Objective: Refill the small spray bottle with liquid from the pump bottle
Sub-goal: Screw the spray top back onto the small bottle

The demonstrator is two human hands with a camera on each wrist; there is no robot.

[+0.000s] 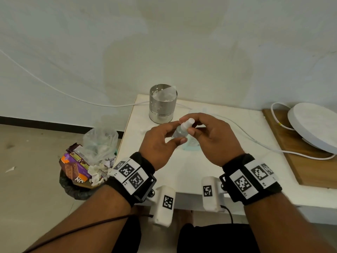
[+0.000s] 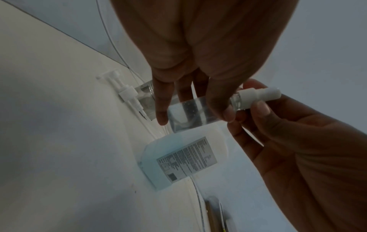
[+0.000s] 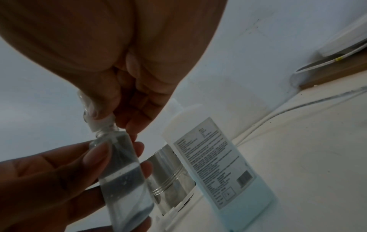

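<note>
We hold the small spray bottle (image 1: 180, 131) in the air above the desk (image 1: 251, 136), between both hands. Our left hand (image 1: 158, 143) grasps the clear body with the thumb on one side and the fingers on the other. Our right hand (image 1: 209, 137) pinches the white spray cap (image 2: 258, 95) at the top with the thumb and the fingertips. The bottle is tilted, and in the wrist views we see liquid inside it, about half of the body. We cannot tell from here if the cap is tight or already loose on the neck.

The pump bottle (image 3: 214, 158), with pale blue liquid and a printed label, stands on the desk just behind our hands. A white pump head with its long tube (image 2: 127, 94) lies on the desk beside a perforated metal cup (image 1: 162, 104), so the pump bottle is probably open at the top.

From here, some things can go wrong. If the cap comes off while the bottle leans like this, the liquid can run out over our fingers. The smooth, narrow body can slip in the left hand when the right hand twists. Also, a careless movement of a hand can knock over the open pump bottle, because it stands so near.
</note>
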